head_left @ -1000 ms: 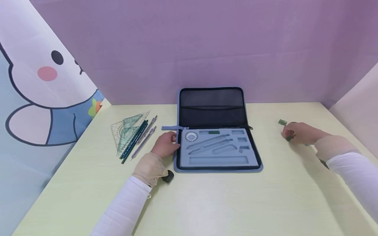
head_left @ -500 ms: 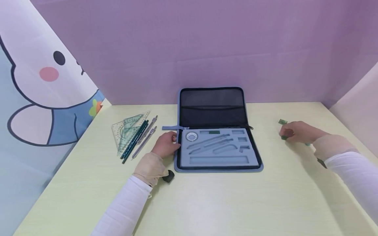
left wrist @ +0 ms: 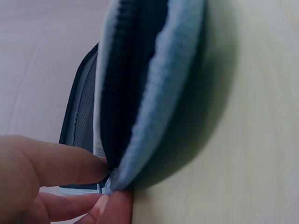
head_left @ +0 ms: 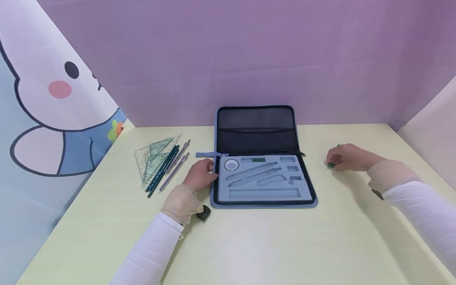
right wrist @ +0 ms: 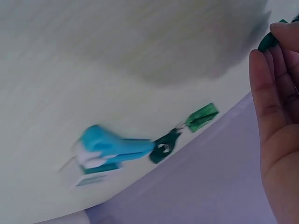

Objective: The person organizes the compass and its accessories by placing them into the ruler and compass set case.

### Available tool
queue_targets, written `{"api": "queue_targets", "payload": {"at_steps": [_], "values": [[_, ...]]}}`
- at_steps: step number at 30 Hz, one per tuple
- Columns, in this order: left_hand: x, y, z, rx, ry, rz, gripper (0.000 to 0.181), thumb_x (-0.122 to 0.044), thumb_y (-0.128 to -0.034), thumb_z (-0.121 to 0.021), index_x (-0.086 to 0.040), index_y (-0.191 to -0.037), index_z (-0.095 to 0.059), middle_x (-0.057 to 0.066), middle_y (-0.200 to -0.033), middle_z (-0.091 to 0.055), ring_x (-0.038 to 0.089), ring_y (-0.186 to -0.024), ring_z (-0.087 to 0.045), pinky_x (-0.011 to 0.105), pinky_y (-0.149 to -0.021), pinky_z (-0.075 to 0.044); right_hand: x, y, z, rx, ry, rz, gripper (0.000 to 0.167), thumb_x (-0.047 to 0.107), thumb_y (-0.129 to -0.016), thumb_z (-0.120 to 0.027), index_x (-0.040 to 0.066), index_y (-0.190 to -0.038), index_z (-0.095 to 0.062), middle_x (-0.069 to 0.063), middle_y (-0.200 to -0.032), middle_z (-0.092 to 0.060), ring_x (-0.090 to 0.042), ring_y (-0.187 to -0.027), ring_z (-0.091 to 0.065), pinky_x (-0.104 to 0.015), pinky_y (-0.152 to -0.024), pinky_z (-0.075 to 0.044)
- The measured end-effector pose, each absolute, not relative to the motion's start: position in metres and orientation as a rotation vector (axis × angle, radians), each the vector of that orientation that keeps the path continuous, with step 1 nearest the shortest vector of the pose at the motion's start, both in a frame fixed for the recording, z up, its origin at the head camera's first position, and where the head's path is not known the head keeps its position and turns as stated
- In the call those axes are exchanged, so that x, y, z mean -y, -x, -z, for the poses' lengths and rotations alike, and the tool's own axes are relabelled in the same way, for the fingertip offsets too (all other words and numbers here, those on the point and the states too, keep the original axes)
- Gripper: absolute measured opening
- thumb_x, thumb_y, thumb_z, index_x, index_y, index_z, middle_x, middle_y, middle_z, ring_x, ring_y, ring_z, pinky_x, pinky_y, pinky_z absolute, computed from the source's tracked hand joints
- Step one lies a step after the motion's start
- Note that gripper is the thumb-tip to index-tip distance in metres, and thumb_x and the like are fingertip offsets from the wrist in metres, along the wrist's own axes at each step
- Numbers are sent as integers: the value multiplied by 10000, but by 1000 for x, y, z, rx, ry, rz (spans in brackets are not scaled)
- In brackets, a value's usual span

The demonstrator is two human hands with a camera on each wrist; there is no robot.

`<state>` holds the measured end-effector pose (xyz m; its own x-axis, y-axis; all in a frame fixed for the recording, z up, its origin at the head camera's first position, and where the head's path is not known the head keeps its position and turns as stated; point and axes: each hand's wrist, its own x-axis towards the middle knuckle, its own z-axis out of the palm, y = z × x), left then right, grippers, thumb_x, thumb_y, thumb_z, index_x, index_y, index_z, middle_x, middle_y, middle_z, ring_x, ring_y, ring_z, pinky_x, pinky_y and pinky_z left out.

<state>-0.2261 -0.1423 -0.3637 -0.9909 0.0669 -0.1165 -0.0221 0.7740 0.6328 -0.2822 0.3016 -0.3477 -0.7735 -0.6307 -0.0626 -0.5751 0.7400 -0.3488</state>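
An open zip case with a grey moulded insert lies mid-table. A round white dial-like piece and a small dark green block sit in the insert. My left hand pinches the case's left edge; in the left wrist view the thumb and fingers are on its fabric rim. Right of the case, my right hand pinches a small dark green piece between thumb and fingertips, its kind mostly hidden. Other parts of the insert are bare recesses.
Clear set squares, dark green pencils and metal compasses lie left of the case. In the right wrist view, a blue object, a dark green piece and a green packet lie on the table.
My right hand has moved left toward the case, carrying the small dark green piece off from the other small items. The left hand stays on the case edge.
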Motion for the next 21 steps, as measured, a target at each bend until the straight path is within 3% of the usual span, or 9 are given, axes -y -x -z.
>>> {"api": "queue_targets", "payload": {"at_steps": [13,21], "values": [[141,229,365,-2801,-4,-1017,417,-75,-836,-631,62,-1218,-531,58,-919,-563,126,-601,-581,309,-793,-487,-245,287,331,-2660,1026,459,194,-60,-727,-647,85,-855,-633,30,-824,-623,-136,-797,-581,-331,-716,-518],[142,228,363,-2821,-10,-995,419,-77,-835,-632,67,-1216,-532,69,-930,-575,148,-659,-594,328,-821,-482,-207,297,329,-2626,1092,485,175,-61,-761,-651,31,-910,-645,-30,-866,-638,-151,-795,-577,-343,-720,-509]]}}
